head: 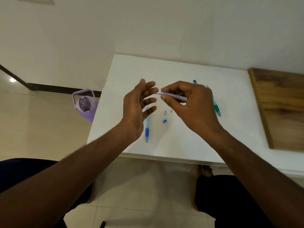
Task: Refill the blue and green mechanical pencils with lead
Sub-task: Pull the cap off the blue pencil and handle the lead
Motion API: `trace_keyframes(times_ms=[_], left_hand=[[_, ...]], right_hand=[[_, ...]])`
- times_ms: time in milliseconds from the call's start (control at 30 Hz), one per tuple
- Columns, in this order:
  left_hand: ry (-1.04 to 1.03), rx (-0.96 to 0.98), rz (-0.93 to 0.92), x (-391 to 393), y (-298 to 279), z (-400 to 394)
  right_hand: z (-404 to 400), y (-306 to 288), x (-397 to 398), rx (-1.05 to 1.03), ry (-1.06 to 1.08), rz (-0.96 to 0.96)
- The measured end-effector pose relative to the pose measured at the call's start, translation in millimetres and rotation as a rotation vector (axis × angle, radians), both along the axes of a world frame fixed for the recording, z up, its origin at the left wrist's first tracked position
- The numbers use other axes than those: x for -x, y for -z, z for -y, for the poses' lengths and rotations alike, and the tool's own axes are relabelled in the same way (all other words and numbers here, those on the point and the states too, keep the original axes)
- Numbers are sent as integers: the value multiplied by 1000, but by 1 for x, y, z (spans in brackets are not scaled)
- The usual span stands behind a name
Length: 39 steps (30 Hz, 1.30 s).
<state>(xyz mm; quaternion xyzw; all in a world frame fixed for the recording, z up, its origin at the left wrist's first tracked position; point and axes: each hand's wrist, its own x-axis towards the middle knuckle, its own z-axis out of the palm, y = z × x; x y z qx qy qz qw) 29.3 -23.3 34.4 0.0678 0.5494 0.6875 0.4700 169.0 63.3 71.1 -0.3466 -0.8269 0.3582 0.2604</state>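
Observation:
My right hand (189, 102) pinches a slim clear lead case (176, 96) with a blue end, held above the white table (181, 145), its blue end pointing left with a thin lead sticking out. My left hand (139, 104) hovers just left of it, fingers spread, holding nothing. The blue mechanical pencil (147, 127) lies on the table partly under my left hand, tip toward me. Its small blue cap (165, 121), a pale clear piece (165, 112) and a tiny grey piece (171, 111) lie loose near it. The green mechanical pencil (215, 104) lies behind my right hand, partly hidden.
A wooden board (279, 109) lies on the table's right side. A purple water bottle (84, 106) stands on the tiled floor left of the table. My knees and a bare foot (205, 170) show below the table's near edge.

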Motion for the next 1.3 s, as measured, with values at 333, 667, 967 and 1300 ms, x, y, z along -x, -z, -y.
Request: trace_keyframes(times_ms=[333, 667, 967, 1300], left_hand=[[-22, 15, -365, -8, 5, -1], [-69, 25, -574, -2, 6, -3], [-61, 94, -742, 1, 9, -3], [-9, 104, -809, 0, 10, -1]], right_hand=[[-10, -2, -3, 35, 95, -80], [-2, 12, 5, 170, 108, -77], [3, 20, 14, 635, 141, -222], [2, 24, 15, 614, 122, -172]])
